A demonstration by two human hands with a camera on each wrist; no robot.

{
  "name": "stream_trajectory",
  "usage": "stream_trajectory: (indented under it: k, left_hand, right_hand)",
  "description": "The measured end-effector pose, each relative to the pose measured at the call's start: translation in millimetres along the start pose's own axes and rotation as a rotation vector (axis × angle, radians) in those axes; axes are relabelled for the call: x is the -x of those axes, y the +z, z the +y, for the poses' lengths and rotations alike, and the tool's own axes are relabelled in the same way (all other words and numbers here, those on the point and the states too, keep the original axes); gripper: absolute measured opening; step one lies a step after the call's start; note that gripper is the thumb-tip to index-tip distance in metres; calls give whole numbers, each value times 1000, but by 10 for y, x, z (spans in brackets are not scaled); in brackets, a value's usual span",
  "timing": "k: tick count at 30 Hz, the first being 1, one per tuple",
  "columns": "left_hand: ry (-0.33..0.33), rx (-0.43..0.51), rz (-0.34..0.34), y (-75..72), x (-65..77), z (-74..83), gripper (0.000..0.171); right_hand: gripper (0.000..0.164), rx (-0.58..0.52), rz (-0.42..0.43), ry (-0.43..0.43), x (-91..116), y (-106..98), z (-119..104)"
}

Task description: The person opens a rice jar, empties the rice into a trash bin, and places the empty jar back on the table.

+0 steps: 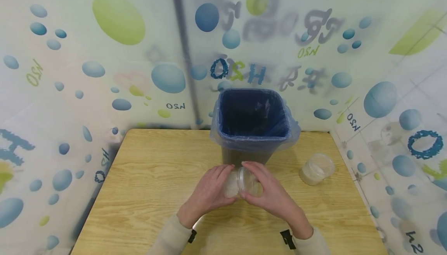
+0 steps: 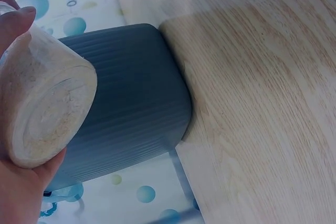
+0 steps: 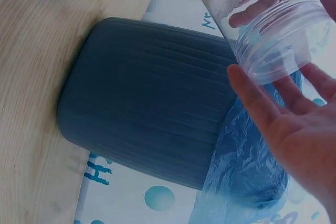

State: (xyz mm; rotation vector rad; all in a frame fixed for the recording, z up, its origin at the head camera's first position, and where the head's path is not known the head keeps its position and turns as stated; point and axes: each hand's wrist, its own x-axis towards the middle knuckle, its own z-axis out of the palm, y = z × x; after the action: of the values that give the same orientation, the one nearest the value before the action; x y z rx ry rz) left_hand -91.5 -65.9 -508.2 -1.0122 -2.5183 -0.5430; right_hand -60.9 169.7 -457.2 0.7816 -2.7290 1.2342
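Observation:
Both hands hold a clear plastic jar point(image 1: 231, 185), which lies tilted on its side just in front of the waste bin. Pale, grainy stuff shows through its wall, and its base point(image 2: 52, 116) faces the left wrist camera. My left hand point(image 1: 210, 191) grips the body near the base, thumb below and fingers above. Around the jar's clear, ridged end point(image 3: 283, 40) curve the fingers and thumb of my right hand point(image 1: 270, 193). To the right on the table stands a second clear container point(image 1: 316, 169), its round mouth uncovered, with something whitish inside.
The dark bin point(image 2: 131, 98) stands at the table's back edge, lined with a blue bag point(image 1: 293, 130) folded over its rim. The wooden table point(image 1: 150, 177) is enclosed by pale sheets point(image 1: 139, 65) printed with bubbles and lettering.

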Motion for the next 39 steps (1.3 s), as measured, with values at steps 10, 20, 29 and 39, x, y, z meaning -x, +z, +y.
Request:
stream_trajectory:
  k: [10,20,29,39]
  left_hand:
    - [-6,29,9,30,-18,14,93]
    - [0,29,16,41,-24,30,92]
    - [-2,21,21,43,-18,31,94]
    - [1,12,19,30,-17,38,95]
  right_hand:
    - [86,-144,60,233,15,42,-18]
    - [77,39,99,290,-1,75,-75]
    - [72,-4,79,120,22,46,-16]
    - [76,-14,76,-47,40,58,69]
